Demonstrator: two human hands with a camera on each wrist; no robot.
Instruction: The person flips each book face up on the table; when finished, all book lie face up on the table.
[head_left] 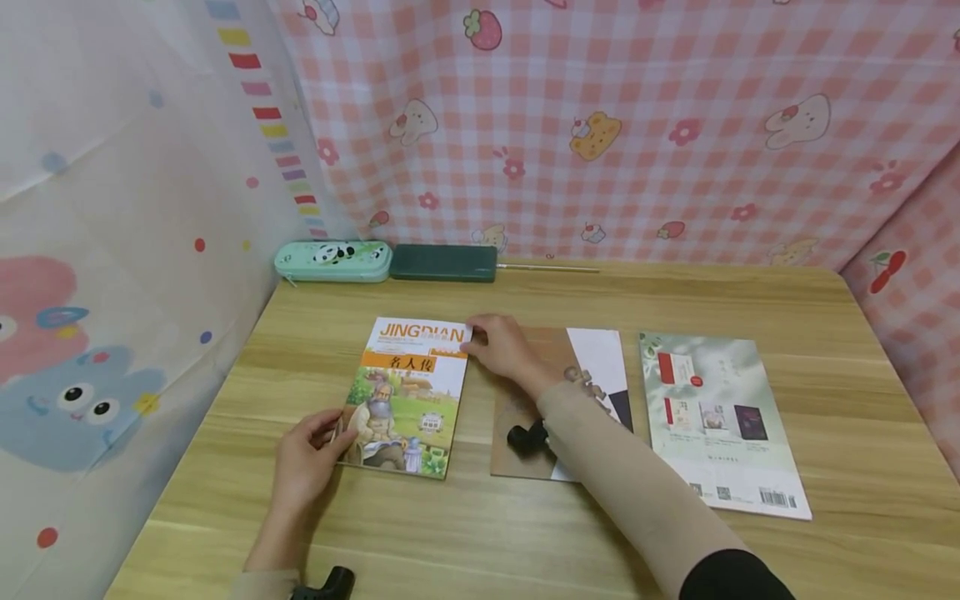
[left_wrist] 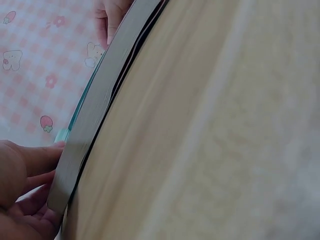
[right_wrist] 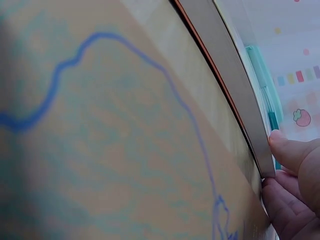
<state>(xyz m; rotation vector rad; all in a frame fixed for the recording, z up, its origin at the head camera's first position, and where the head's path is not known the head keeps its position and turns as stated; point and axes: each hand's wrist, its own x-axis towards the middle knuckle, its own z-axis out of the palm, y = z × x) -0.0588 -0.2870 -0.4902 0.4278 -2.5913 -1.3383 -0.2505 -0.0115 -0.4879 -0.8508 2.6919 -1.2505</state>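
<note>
Left of the brown book (head_left: 517,404), in the head view, the illustrated book (head_left: 412,392) is held at both sides: the left hand (head_left: 307,450) at its side away from the brown book, the right hand (head_left: 504,348) at its top corner towards it. Right of the brown book lies a pale green book (head_left: 712,425); neither of these is gripped, so the illustrated one alone seems unfinished, not yet released. Left wrist view: thumb and fingers pinch its edge. Right wrist view: a matching pinch beside the brown book; whether the illustrated book touches the table (head_left: 420,542) is unclear.
</note>
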